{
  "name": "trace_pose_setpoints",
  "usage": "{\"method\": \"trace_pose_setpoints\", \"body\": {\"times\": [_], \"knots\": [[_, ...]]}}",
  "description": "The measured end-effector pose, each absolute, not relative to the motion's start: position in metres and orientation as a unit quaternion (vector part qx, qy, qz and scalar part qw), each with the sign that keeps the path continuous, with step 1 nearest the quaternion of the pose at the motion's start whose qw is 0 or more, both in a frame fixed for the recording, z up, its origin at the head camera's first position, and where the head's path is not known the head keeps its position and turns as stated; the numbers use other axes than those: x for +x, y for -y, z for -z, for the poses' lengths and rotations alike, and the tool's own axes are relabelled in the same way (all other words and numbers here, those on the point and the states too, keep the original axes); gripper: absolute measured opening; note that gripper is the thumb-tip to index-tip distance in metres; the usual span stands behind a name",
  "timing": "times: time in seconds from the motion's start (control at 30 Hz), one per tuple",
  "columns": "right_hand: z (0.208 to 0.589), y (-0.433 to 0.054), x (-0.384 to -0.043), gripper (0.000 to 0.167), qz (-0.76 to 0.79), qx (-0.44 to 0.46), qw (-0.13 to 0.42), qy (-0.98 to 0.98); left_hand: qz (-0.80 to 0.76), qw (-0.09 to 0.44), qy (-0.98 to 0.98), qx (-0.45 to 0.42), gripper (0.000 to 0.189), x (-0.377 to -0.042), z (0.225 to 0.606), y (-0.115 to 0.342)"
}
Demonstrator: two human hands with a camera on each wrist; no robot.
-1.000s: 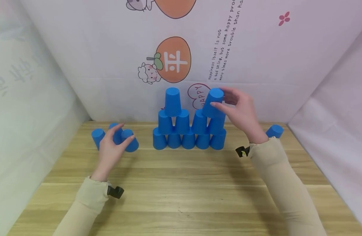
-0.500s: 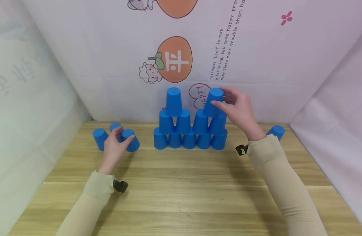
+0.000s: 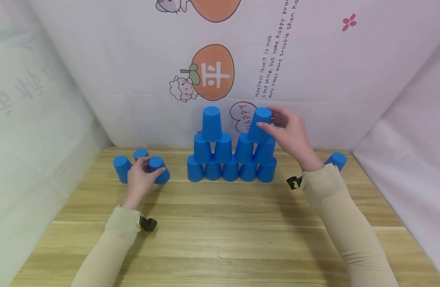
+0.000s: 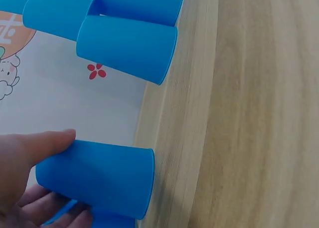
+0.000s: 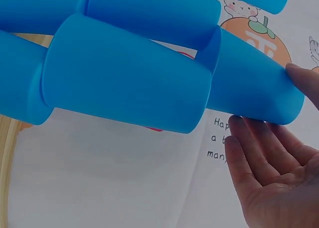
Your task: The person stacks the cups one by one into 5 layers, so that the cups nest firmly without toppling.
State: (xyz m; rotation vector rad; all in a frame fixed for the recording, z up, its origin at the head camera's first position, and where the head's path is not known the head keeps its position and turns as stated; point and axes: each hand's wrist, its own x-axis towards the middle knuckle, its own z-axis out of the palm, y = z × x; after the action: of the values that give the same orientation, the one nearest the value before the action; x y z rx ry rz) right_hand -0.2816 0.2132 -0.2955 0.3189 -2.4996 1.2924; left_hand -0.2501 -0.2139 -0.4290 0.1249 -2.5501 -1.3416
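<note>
Upside-down blue cups form a stepped stack at the back of the table, with a bottom row of several cups [image 3: 230, 171], a second row [image 3: 222, 149] and two on top. My right hand [image 3: 293, 133] holds the upper right cup [image 3: 258, 129] between thumb and fingers; in the right wrist view this cup [image 5: 251, 83] meets the second-row cup [image 5: 127, 76]. At the left, my left hand [image 3: 139, 181] has its thumb and fingers around a cup [image 3: 161, 175] standing on the table. The left wrist view shows the thumb on one side of that cup [image 4: 99, 178] and fingers on the other.
Two more blue cups, one at the far left [image 3: 121, 167] and one behind the left hand [image 3: 141, 154], stand close by. Another cup [image 3: 336, 160] is beyond the right forearm. A printed white cloth [image 3: 141, 71] hangs right behind the stack on the wooden table [image 3: 220, 231].
My left hand has moved slightly right and closed its thumb and fingers around the nearest left cup. The right hand stays at the upper right cup.
</note>
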Motion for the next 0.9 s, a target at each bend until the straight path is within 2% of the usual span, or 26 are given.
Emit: {"method": "trace_pose_setpoints", "body": {"times": [0.2, 0.5, 0.67, 0.9], "knots": [[0.295, -0.213, -0.281, 0.069, -0.453, 0.112, 0.150, 0.872, 0.486, 0.189, 0.853, 0.022, 0.063, -0.241, 0.420, 0.213], [0.294, -0.214, -0.280, 0.069, -0.451, 0.110, 0.149, 0.873, 0.504, 0.272, 0.819, -0.031, 0.060, -0.224, 0.382, 0.197], [0.295, -0.214, -0.281, 0.070, -0.450, 0.109, 0.146, 0.874, 0.504, 0.265, 0.819, -0.067, 0.060, -0.213, 0.357, 0.178], [0.295, -0.214, -0.282, 0.071, -0.449, 0.111, 0.147, 0.874, 0.481, 0.224, 0.839, -0.122, 0.060, -0.211, 0.340, 0.146]]}}
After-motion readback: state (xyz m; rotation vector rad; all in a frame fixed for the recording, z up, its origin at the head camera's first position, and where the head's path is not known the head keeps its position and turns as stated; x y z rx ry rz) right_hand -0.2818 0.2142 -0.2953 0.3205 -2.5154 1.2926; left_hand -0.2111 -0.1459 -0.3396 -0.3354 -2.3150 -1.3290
